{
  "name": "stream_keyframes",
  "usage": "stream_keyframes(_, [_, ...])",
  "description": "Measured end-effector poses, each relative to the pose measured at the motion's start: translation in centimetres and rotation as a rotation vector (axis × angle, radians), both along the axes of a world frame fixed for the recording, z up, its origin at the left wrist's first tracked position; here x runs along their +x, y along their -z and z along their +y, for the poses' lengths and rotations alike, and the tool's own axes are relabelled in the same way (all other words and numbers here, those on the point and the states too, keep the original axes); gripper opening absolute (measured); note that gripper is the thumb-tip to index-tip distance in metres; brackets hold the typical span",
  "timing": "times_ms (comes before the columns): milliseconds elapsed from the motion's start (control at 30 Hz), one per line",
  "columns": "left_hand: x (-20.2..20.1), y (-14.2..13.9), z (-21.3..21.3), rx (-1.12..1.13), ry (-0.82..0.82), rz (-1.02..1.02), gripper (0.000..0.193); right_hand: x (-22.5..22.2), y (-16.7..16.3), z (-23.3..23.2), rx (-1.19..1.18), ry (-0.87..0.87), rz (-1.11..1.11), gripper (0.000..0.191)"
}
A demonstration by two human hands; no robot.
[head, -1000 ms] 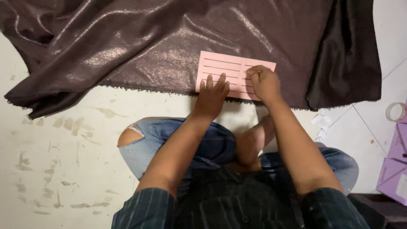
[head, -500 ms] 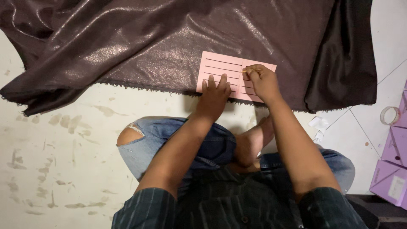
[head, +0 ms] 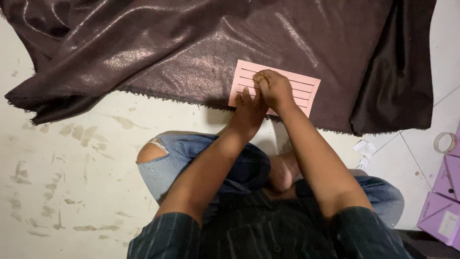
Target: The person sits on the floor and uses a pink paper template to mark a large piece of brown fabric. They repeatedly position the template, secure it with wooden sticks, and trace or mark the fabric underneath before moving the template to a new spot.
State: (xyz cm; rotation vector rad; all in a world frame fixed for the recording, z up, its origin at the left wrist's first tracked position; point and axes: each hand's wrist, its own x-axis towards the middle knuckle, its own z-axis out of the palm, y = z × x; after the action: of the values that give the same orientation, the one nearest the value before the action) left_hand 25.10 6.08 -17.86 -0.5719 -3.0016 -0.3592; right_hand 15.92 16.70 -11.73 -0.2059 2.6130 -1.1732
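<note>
Head view: pink rectangular card template with dark horizontal slot lines [head: 287, 86] lies flat on the dark brown shimmery fabric [head: 191, 52], close to the fabric's frayed near edge and right of its middle.

Change over the last second: the right hand [head: 274, 88] has slid from the card's right part toward its left half, fingers bunched and pressed down on the upper slot lines. Whether it pinches a marking tool I cannot tell; nothing shows past the fingertips. The left hand [head: 247, 112] has stayed put, palm down, fingers spread over the card's near-left corner and the fabric edge. The card itself has not shifted on the cloth.

My read: work is moving leftward along the slots while the left hand keeps the card pinned, so card alignment looks intact.

Hands now sit touching, right just beyond and over the left, both bearing on the card's left half; the right half is bare.

Outward: fabric spread on the pale stained floor [head: 62, 158]. Near the floor's right edge are a tape roll [head: 445, 142] and lilac boxes [head: 443, 201], well apart from the hands.
</note>
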Motion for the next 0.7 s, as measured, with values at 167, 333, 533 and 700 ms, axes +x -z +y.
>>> stream_keyframes(167, [-0.3,0.7,0.8,0.066,-0.024,-0.05,0.039,0.4,-1.2,2.8,0.158,0.059,-0.087,0.024])
stream_keyframes(333, [0.1,2.0,1.4,0.022,-0.054,0.003,0.037,1.2,-0.5,2.7,0.221,-0.085,0.293,0.02])
stream_keyframes(533, [0.4,1.9,1.5,0.034,-0.168,0.276,0.051,0.9,1.2,-1.9,-0.274,0.053,-0.235,0.021])
stream_keyframes(700, [0.2,0.9,1.6,-0.055,-0.204,0.25,0.039,0.3,0.7,-1.3,-0.234,0.07,-0.261,0.024])
